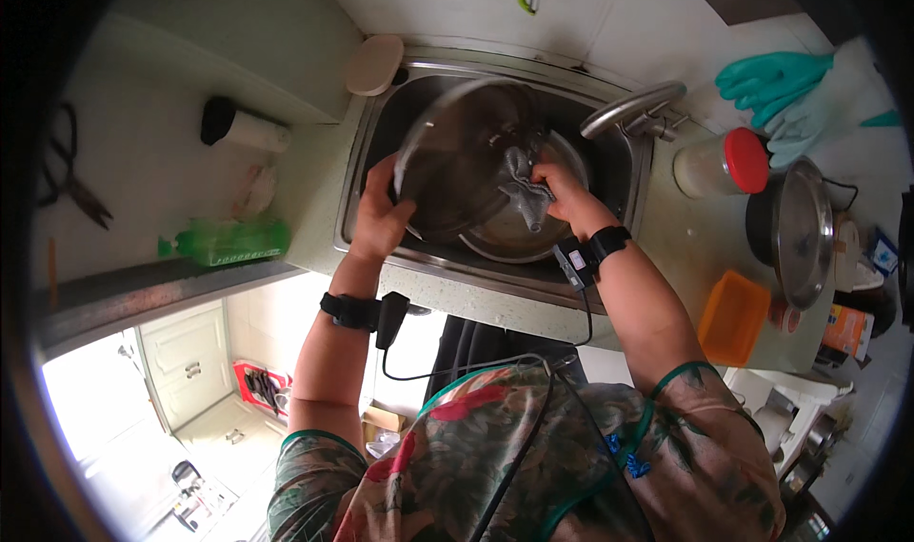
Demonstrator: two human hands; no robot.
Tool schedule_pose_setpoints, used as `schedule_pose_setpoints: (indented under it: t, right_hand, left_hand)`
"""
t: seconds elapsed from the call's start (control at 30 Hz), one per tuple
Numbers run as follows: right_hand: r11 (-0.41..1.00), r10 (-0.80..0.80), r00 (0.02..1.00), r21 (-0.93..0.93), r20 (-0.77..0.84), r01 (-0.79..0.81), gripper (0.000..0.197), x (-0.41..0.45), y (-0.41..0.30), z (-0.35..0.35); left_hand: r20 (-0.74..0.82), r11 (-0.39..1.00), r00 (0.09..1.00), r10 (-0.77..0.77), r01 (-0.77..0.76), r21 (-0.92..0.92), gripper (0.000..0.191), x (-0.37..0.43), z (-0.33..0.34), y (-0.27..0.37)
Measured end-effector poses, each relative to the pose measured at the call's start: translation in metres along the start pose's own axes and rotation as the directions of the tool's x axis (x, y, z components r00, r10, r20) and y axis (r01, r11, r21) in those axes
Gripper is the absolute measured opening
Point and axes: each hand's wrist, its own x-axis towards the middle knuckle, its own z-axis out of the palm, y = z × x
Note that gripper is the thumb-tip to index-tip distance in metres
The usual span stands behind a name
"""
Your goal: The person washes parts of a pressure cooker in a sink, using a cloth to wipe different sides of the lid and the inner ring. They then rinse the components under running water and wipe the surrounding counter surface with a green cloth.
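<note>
My left hand point(382, 213) grips the left rim of a large round dark pan or lid point(453, 163), its thumb on the near side. This piece is tilted and somewhat blurred, so its exact kind is unclear. In my right hand point(569, 198) is a bunched grey dishcloth point(527, 192), against or just over the right part of the round piece. Beneath them a round metal basin point(493, 242) rests in the stainless steel sink point(643, 185), partly covered by the piece above it.
A curved faucet point(632, 106) reaches over the sink's right side. To the right stand a red-lidded jar point(703, 165), a metal pan point(803, 235) and an orange plastic container point(734, 318). Teal rubber gloves point(775, 81) hang behind. A green bottle point(232, 242) is at left.
</note>
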Motion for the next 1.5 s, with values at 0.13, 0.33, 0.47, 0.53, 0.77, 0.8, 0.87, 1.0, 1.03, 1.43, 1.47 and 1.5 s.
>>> schedule_pose_setpoints:
  t: [0.13,0.33,0.47,0.53,0.77,0.8,0.87,1.0,1.03,1.43,1.47,1.5]
  right_hand:
    - [0.975,-0.084,0.979,0.218,0.188,0.042,0.020,-0.032,0.002,0.049]
    - [0.866,-0.283,0.922,0.484,0.264,0.127,0.034,-0.062,0.006,0.064]
    - [0.858,-0.321,0.908,0.488,0.269,0.159,0.034,-0.068,0.013,0.061]
    - [0.855,-0.337,0.904,0.487,0.262,0.177,0.035,-0.069,0.012,0.057]
    - [0.860,-0.365,0.900,0.456,0.237,0.229,0.037,-0.077,0.019,0.049]
    - [0.865,-0.365,0.900,0.444,0.240,0.232,0.037,-0.079,0.020,0.048]
    - [0.872,-0.372,0.896,0.422,0.242,0.249,0.038,-0.083,0.023,0.047]
    - [0.882,-0.400,0.885,0.364,0.239,0.300,0.041,-0.085,0.024,0.054]
    - [0.883,-0.414,0.877,0.341,0.242,0.323,0.041,-0.086,0.022,0.056]
    - [0.621,-0.681,0.664,-0.239,0.309,0.747,0.050,-0.097,0.004,0.074]
    - [0.580,-0.695,0.645,-0.283,0.318,0.764,0.050,-0.097,0.000,0.074]
    - [0.527,-0.711,0.621,-0.333,0.332,0.782,0.051,-0.097,-0.004,0.074]
  left_hand:
    - [0.110,0.861,0.951,0.289,-0.308,0.405,0.064,-0.027,-0.004,0.041]
    - [0.200,0.747,0.912,0.357,-0.407,0.525,0.063,-0.048,0.024,0.080]
    - [0.202,0.646,0.884,0.422,-0.450,0.616,0.057,-0.054,0.031,0.097]
    - [0.255,0.600,0.870,0.422,-0.479,0.641,0.056,-0.052,0.034,0.105]
    - [0.310,0.725,0.885,0.347,-0.463,0.510,0.051,-0.071,0.025,0.116]
    - [0.309,0.721,0.872,0.379,-0.488,0.492,0.055,-0.073,0.021,0.116]
    - [0.280,0.744,0.886,0.371,-0.463,0.482,0.056,-0.073,0.013,0.108]
    - [0.126,0.907,0.962,0.240,-0.269,0.323,0.055,-0.068,0.006,0.108]
    - [0.063,0.955,0.982,0.176,-0.186,0.232,0.057,-0.064,0.003,0.107]
    - [0.223,0.829,0.798,-0.560,0.544,0.131,0.054,-0.038,-0.005,0.102]
    - [0.189,0.903,0.885,-0.425,0.400,0.159,0.049,-0.041,-0.004,0.094]
    - [0.159,0.950,0.948,-0.277,0.245,0.191,0.044,-0.044,-0.004,0.086]
